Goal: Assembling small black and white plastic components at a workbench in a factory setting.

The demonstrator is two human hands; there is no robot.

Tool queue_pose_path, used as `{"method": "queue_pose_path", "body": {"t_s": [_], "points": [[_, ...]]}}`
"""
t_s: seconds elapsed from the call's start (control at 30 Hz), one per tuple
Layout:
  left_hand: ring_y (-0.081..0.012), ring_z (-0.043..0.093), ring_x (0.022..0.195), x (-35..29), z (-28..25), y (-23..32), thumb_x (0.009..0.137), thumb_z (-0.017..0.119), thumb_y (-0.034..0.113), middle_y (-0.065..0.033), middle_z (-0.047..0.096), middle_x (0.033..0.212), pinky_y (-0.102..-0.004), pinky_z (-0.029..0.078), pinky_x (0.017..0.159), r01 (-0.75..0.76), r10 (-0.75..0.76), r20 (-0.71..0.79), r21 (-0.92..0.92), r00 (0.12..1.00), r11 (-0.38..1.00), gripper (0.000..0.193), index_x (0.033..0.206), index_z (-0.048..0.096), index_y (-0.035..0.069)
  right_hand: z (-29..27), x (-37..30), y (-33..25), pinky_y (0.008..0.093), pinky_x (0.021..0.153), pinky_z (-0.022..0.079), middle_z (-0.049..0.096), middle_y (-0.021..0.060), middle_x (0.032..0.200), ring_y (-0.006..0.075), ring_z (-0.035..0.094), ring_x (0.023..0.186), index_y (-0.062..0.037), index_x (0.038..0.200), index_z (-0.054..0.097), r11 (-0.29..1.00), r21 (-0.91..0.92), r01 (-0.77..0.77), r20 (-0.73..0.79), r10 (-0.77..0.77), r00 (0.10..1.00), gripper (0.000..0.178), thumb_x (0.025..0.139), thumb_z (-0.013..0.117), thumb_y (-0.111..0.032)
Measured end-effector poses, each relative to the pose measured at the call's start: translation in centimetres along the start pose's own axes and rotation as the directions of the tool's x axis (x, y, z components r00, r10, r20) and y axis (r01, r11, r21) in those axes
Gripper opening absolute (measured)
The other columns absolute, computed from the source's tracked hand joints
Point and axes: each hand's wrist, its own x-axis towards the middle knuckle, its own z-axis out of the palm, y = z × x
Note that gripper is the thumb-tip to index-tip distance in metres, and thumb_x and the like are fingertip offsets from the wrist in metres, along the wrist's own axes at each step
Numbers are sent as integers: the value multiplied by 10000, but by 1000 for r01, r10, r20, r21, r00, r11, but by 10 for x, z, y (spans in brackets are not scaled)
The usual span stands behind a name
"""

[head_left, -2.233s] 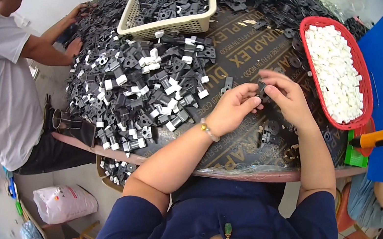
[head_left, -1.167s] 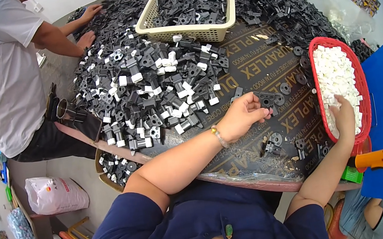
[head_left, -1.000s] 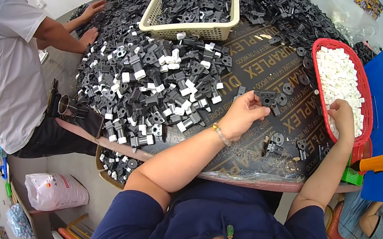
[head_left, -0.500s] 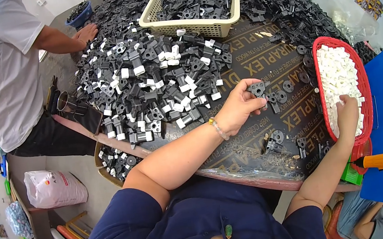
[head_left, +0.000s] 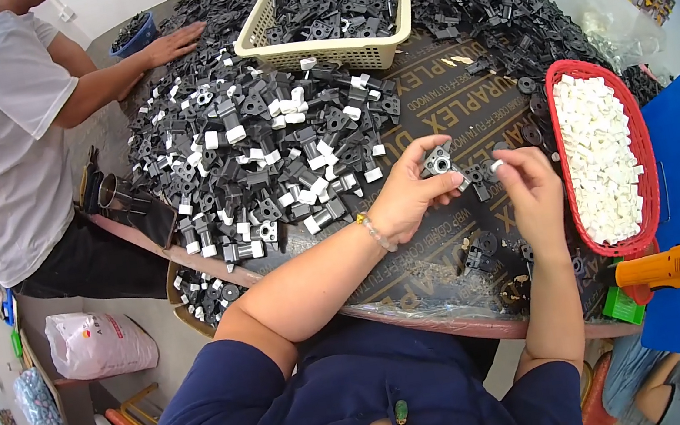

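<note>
My left hand [head_left: 410,198] pinches a black plastic fitting [head_left: 438,163] with round holes, held above the dark board table. Close to its right, my right hand [head_left: 537,190] holds a small white plastic piece [head_left: 496,165] between thumb and fingertips, a short gap from the fitting. Many more such white pieces [head_left: 601,156] fill a red oval basket [head_left: 649,175] at the right. Left of my hands spreads a heap of black fittings with white ends [head_left: 277,147]. A few loose black parts [head_left: 480,253] lie on the table near my wrists.
A cream basket [head_left: 325,56] of black parts stands at the back, with dark heaps around it. A co-worker's hand [head_left: 179,45] rests on the far-left heap. An orange-handled tool [head_left: 664,265] and green box [head_left: 624,306] are at the right. A carton [head_left: 192,309] sits below the table's edge.
My right hand has come out of the red basket with a white piece, moving left toward my left hand. The fitting in my left hand has turned. The co-worker's hand reaches farther across the heap.
</note>
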Motion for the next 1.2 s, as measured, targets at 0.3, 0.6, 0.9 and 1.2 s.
{"method": "queue_pose_path", "body": {"t_s": [0.3,0.6,0.9,1.2], "points": [[-88,633,767,-1,4,-1,880,726,47,-39,610,985,-209,471,614,-154,155,-4,82,988,985,410,1183,451,76,29,-3,17,277,743,570,686,120,968,165,691,830,28,1111,575,655,619,-434,328,287,900,196,929,637,-9],[-73,601,771,-4,8,0,892,721,56,-29,577,1005,-218,468,640,-143,150,-27,186,988,972,416,1193,434,75,26,-2,20,257,707,553,680,102,933,149,676,802,22,1114,584,566,676,-472,382,279,881,207,925,653,-23],[-63,592,746,-4,9,-4,895,702,33,-12,577,954,-199,486,640,-210,223,-13,288,975,934,413,1199,428,89,28,-4,17,270,711,568,685,117,932,164,689,797,18,1084,582,647,637,-418,315,276,908,187,915,657,-7],[-81,585,740,-6,9,4,907,656,9,-42,577,993,-211,492,651,-220,181,136,369,974,903,469,1284,392,100,17,-3,23,288,776,556,680,131,1021,178,681,890,38,1128,611,665,578,-473,427,247,870,334,836,759,-27]]}}
